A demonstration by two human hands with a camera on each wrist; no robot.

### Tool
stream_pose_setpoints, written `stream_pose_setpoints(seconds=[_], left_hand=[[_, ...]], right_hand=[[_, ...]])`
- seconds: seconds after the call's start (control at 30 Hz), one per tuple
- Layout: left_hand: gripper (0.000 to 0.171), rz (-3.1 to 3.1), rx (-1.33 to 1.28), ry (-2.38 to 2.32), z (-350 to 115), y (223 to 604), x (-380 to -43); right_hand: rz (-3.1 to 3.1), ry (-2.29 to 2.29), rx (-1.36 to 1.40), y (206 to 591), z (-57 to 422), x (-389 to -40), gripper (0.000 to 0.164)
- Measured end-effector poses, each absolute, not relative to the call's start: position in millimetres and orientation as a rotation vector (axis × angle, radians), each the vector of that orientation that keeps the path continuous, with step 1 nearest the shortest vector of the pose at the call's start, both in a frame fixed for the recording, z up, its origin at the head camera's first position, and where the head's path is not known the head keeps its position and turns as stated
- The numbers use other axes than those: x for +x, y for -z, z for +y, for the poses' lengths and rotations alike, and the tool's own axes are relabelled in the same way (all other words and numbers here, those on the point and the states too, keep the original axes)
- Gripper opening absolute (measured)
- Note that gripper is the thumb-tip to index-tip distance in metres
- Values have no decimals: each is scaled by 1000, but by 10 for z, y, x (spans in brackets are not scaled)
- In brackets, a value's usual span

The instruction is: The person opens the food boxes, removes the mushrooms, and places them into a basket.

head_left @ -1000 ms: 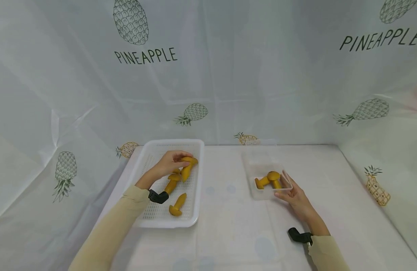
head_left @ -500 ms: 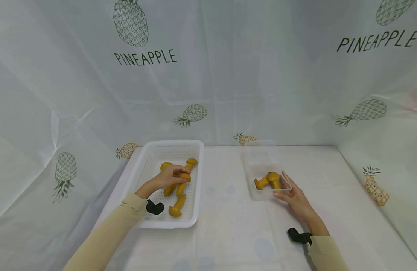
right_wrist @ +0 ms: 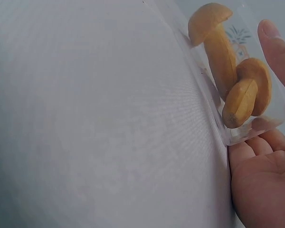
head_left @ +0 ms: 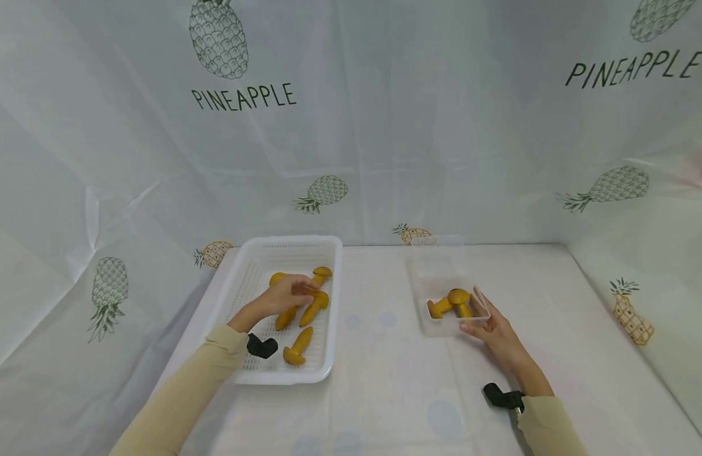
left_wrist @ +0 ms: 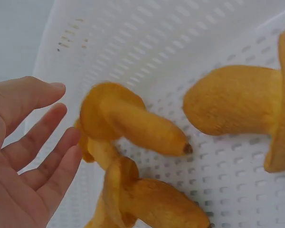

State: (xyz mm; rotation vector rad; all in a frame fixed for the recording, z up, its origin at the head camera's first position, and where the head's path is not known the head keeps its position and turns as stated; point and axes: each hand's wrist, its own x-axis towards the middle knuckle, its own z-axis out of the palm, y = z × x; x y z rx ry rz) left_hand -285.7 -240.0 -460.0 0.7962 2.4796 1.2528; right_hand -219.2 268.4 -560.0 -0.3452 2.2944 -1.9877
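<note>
Several yellow-brown mushrooms lie in a white perforated basket (head_left: 338,272) on the left. My left hand (head_left: 285,294) is over them, with thumb and fingers spread and slightly bent in the left wrist view. Nearest to its fingertips is a mushroom (left_wrist: 142,124) with its cap towards the hand; a gap shows between them. My right hand (head_left: 499,332) holds the near right corner of a clear plastic box (head_left: 436,329), thumb on the front and fingers along the side. Inside the box, one mushroom (right_wrist: 221,57) lies beside another mushroom (right_wrist: 247,90).
One mushroom (head_left: 298,347) lies apart near the basket's front, and another mushroom (head_left: 322,272) is towards the back right. The box's clear lid (head_left: 439,253) stands raised at the back. A pineapple-print sheet (head_left: 442,145) hangs behind the white table (head_left: 385,380).
My left hand has let go of a mushroom at the basket's back right and moved nearer. Another mushroom under its fingers has turned, its cap shifting right. The right hand has stayed on the box.
</note>
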Motion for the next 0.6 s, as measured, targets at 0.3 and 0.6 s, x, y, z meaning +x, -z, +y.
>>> stream_pose_setpoints(seconds=[0.3, 0.6], left_hand=[[31, 2502, 810, -1330, -2166, 4372, -2913], [38, 2429, 920, -1388, -1654, 4170, -2972]], right_hand=[[2294, 1988, -341, 5620, 2692, -2183, 93], [2295, 1998, -339, 5622, 2692, -2202, 92]])
